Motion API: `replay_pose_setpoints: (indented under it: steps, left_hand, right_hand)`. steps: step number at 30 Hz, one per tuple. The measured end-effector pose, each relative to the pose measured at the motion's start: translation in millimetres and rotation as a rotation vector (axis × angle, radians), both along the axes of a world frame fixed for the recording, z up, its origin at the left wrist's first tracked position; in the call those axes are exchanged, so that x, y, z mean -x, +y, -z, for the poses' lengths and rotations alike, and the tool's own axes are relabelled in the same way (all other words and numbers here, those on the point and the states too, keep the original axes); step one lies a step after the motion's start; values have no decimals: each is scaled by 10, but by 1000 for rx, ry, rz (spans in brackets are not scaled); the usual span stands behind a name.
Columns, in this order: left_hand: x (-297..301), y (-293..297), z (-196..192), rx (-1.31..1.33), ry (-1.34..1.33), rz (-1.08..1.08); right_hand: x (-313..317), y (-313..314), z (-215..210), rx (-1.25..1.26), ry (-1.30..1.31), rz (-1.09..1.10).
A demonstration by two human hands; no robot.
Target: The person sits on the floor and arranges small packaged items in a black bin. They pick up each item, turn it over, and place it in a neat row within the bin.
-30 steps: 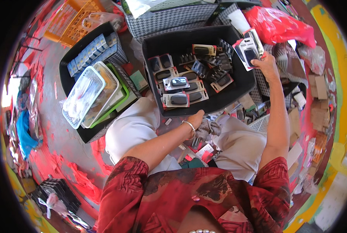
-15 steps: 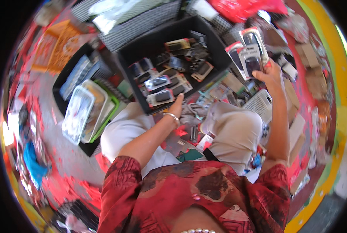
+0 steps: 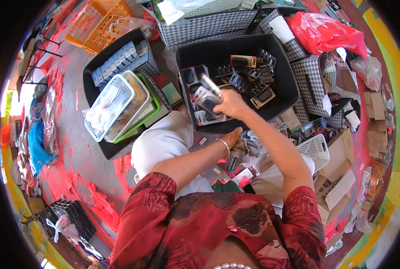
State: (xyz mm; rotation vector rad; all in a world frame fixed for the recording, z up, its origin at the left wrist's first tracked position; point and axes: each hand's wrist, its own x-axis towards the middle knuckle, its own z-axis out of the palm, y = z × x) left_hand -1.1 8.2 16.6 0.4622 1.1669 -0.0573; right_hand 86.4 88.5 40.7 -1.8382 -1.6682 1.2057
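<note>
My right hand (image 3: 232,104) is raised over the near edge of a black fabric bin (image 3: 286,67) and grips a small stack of blister-packed gadgets (image 3: 207,95). More such packs (image 3: 253,78) lie loose inside that bin. My left hand (image 3: 236,144), with a bangle on the wrist, rests lower down between my knees on a pile of small packs (image 3: 242,150), fingers curled into it; what it grips is hidden.
A second black bin (image 3: 102,62) at the left holds blue boxes and stacked plastic baskets (image 3: 112,105). An orange crate (image 3: 99,18) stands behind it. Checkered bins (image 3: 209,24), a red plastic bag (image 3: 325,31), a white basket (image 3: 316,150) and cardboard boxes (image 3: 339,175) crowd the right.
My right hand has swung left with the packs, from the far right side of the black bin to its near left edge. My left hand stays on the pile between my knees.
</note>
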Motion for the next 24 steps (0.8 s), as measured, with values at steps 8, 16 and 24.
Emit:
replay_pose_setpoints:
  steps: [8,16,24]
  left_hand:
    - [21,-57,63,44,58,108]
    - [-7,-45,-48,133,82,57]
    - [-5,-84,96,92,156,73]
  right_hand:
    - [84,100,473,516,-19,-15]
    - [100,283,312,366,-365,-248]
    - [-238,470,401,327,-73,-168]
